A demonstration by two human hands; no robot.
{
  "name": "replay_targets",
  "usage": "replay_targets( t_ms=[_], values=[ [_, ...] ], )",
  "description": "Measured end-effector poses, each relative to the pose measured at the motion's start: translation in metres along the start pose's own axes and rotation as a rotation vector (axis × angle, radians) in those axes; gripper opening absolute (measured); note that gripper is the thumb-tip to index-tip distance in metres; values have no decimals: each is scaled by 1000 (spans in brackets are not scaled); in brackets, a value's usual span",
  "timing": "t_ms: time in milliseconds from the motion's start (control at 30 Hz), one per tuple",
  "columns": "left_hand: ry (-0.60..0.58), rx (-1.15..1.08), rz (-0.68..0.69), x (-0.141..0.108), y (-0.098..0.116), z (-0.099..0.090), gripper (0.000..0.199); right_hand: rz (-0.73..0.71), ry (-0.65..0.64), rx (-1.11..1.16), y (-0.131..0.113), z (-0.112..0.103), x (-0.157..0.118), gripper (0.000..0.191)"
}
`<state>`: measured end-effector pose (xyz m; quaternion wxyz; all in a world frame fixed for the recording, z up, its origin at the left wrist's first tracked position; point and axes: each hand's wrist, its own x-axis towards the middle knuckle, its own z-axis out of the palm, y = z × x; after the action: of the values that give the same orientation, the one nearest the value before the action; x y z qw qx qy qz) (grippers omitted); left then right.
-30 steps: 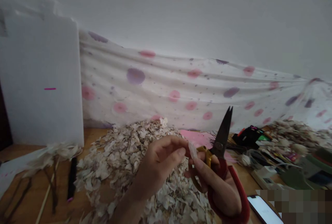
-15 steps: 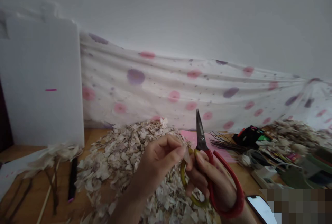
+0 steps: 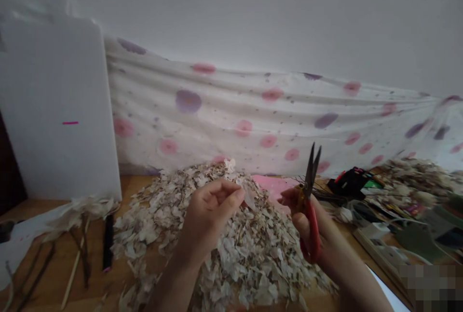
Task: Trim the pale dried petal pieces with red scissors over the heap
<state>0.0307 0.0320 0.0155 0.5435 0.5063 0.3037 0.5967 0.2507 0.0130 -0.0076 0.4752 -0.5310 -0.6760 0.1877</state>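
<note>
Head view shows me that the left hand pinches one thin pale translucent petal over the heap of dry whitish petals, while rightward, apart, the right hand grips red-handled dark-bladed metal scissors, pointing upward.

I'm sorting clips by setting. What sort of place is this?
Probably a craft workspace: a heap of pale, petal-like pieces lies on a wooden tabletop, the right hand holds scissors, and twigs lie at the left.
</note>
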Motion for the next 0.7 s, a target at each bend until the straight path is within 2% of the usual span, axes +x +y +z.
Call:
replay_targets(
  t_ms=[67, 133, 300, 467, 600, 700],
  values=[
    [-13, -29, 15, -1, 1, 1, 14, 57, -89, -179, -13, -10, -1, 40],
    [-38, -61, 20, -1, 0, 1, 12, 125, -149, -327, -22, -19, -1, 49],
    [-85, -37, 56, 0, -3, -2, 7, 249, -186, -635, -21, -40, -5, 68],
    [-47, -2, 120, 0, -2, -1, 8, 331, -136, -743, -22, -58, -15, 80],
    [-26, 150, 97, -11, 2, -11, 7, 305, -114, -794, -26, -67, -23, 84],
    [-2, 434, 27, -27, 11, -34, 8, 234, -161, -808, -23, -69, -25, 86]
  ],
)
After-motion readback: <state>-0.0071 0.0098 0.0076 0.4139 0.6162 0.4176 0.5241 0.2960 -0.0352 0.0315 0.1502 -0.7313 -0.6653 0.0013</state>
